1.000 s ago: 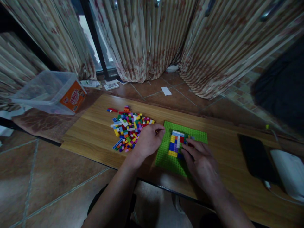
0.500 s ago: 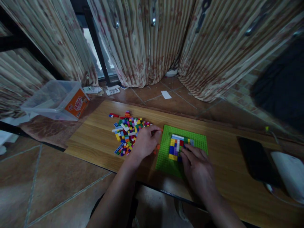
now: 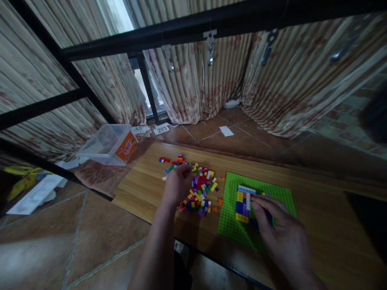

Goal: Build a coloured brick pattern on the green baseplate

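My left hand (image 3: 177, 184) is over the left side of a pile of loose toy building bricks (image 3: 201, 183), fingers curled together. Whatever is between them, if anything, cannot be made out. On the right, a green baseplate (image 3: 227, 219) carries a low block of bricks (image 3: 242, 207) in yellow, blue, purple, white and other colours. My right hand (image 3: 281, 229) is over the right part of that block, thumb and forefinger pinched at its upper surface. A bit of red shows at the fingertips, but I cannot tell whether it is held. This hand hides the block's right side.
Several orange bricks (image 3: 220, 201) lie between pile and baseplate on the wooden table (image 3: 136, 177). A clear plastic box (image 3: 104, 151) with an orange label stands beyond the table's left end. Something flat and black (image 3: 367, 217) lies at the right. A black metal bar (image 3: 187, 34) crosses above.
The view has tilted up and swung left. My left hand has moved away from the baseplate's edge to the far left of the pile. My right hand stays over the built block.
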`<action>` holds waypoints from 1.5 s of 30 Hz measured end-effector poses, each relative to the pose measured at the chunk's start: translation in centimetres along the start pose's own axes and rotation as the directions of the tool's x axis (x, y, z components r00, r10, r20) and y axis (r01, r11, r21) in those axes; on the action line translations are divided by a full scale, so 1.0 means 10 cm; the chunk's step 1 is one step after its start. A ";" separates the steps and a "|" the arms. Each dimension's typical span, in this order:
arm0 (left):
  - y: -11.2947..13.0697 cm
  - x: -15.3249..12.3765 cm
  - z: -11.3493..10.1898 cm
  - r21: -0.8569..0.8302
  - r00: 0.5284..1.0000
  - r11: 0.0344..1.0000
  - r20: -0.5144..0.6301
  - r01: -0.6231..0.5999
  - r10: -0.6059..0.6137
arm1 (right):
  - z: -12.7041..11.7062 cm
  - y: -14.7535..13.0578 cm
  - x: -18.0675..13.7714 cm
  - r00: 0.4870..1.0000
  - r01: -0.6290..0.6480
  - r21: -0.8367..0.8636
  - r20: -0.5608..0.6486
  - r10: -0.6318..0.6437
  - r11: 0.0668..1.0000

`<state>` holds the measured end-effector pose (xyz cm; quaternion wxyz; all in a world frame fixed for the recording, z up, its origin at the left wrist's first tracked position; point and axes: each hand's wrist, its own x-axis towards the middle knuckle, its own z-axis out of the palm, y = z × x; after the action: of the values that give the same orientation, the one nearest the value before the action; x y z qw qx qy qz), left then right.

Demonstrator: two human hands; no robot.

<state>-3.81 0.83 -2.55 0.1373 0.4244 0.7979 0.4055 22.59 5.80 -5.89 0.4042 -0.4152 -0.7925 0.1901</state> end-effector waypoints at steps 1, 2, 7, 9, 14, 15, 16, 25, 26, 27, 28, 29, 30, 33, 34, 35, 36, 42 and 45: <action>0.02 -0.01 0.05 0.036 1.000 0.999 0.005 -0.023 0.023 | 0.02 -0.01 0.00 1.000 -0.004 0.012 0.002 0.004 1.000; 0.05 -0.02 0.10 0.076 0.999 0.996 0.013 -0.049 0.048 | 0.03 -0.02 0.00 1.000 -0.007 0.024 0.006 0.007 1.000; 0.14 -0.03 0.26 0.172 0.990 0.976 0.072 -0.132 0.121 | 0.10 -0.05 0.02 1.000 0.015 0.061 0.023 -0.017 0.998; 0.15 -0.03 0.24 0.193 0.994 0.978 0.078 -0.085 0.071 | 0.12 -0.05 0.03 0.999 0.032 0.063 0.023 -0.034 0.998; 0.13 -0.13 0.14 0.347 0.986 0.934 0.105 0.084 -0.127 | 0.16 -0.05 0.03 0.998 0.039 0.063 0.040 -0.042 0.997; 0.13 -0.15 0.14 0.374 0.982 0.923 0.117 0.093 -0.146 | 0.16 -0.06 0.03 0.998 0.042 0.061 0.044 -0.045 0.997; 0.14 -0.18 0.15 0.395 0.979 0.914 0.127 0.097 -0.159 | 0.17 -0.06 0.03 0.998 0.047 0.061 0.047 -0.050 0.997; 0.25 -0.17 0.22 0.434 0.967 0.892 0.148 0.126 -0.209 | 0.19 -0.08 0.05 0.997 0.057 0.067 0.047 -0.060 0.996; 0.25 -0.16 0.21 0.429 0.963 0.893 0.153 0.135 -0.220 | 0.18 -0.09 0.05 0.997 0.049 0.066 0.049 -0.053 0.997; 0.26 -0.15 0.20 0.422 0.960 0.895 0.158 0.144 -0.229 | 0.17 -0.09 0.06 0.998 0.042 0.065 0.050 -0.046 0.997; 0.26 -0.15 0.19 0.412 0.960 0.900 0.161 0.145 -0.229 | 0.16 -0.09 0.07 0.998 0.035 0.066 0.052 -0.039 0.997; 0.26 -0.14 0.19 0.402 0.962 0.905 0.162 0.138 -0.219 | 0.14 -0.09 0.08 0.998 0.030 0.068 0.052 -0.034 0.997; 0.26 -0.14 0.18 0.396 0.965 0.910 0.164 0.127 -0.205 | 0.13 -0.09 0.09 0.998 0.028 0.072 0.052 -0.032 0.997; 0.25 -0.14 0.18 0.392 0.967 0.915 0.182 0.096 -0.179 | 0.06 -0.08 0.13 0.999 0.014 0.089 0.046 -0.018 0.996; 0.25 -0.13 0.18 0.394 0.965 0.914 0.187 0.097 -0.183 | 0.03 -0.07 0.15 0.999 0.004 0.090 0.042 -0.008 0.996; 0.25 -0.12 0.18 0.398 0.962 0.911 0.192 0.104 -0.194 | 0.01 -0.06 0.16 0.999 -0.008 0.086 0.035 0.005 0.996; 0.26 -0.11 0.18 0.399 0.961 0.910 0.193 0.108 -0.199 | -0.02 -0.05 0.17 0.999 -0.023 0.076 0.026 0.021 0.997; 0.24 -0.08 0.19 0.385 0.957 0.917 0.209 0.109 -0.202 | -0.17 0.05 0.25 0.995 -0.069 0.020 -0.076 0.070 0.997; 0.20 -0.07 0.16 0.327 0.971 0.943 0.196 0.067 -0.137 | -0.20 0.09 0.27 0.990 -0.083 0.030 -0.113 0.086 0.996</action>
<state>-1.31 1.73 -2.12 0.1737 0.4403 0.8541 0.2155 23.73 8.44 -3.94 0.4455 -0.4535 -0.7473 0.1932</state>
